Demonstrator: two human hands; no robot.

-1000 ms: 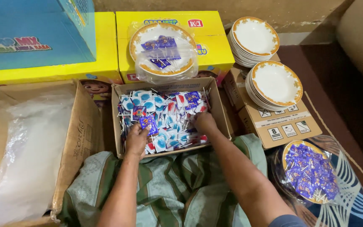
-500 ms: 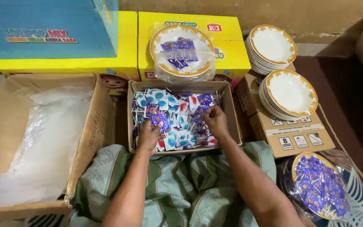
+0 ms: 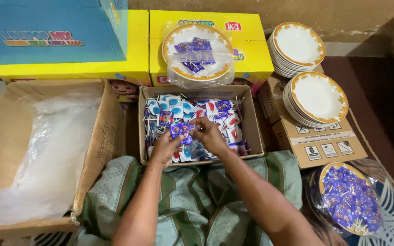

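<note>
**Picking purple packets out of the sweets box**

Both hands are over the small cardboard box point(image 3: 252, 119) of wrapped lollipops. Left hand point(image 3: 165, 146) and right hand point(image 3: 210, 133) meet above the middle of the box, fingers pinched together on a purple packet point(image 3: 181, 130); both are closed on it, thumbs against fingertips, not flat. The rest of the sweets lie loose under the hands, blue, red and purple mixed, sticks poking out.

Behind the box: a wrapped plate point(image 3: 197, 51) with a few purple sweets, sitting on yellow cartons point(image 3: 251, 59). Right of the box: two stacks of empty white plates point(image 3: 318, 97) on a printed carton. Right and nearer than the box: a bagged plate full of purple sweets point(image 3: 349, 198). Left of the box: a large open carton point(image 3: 108, 120) with clear plastic bags inside.

Step looks like sorting or gathering by colour. Next move likely needs a clean lift of the pinched packet without dragging neighbours by their sticks.
</note>
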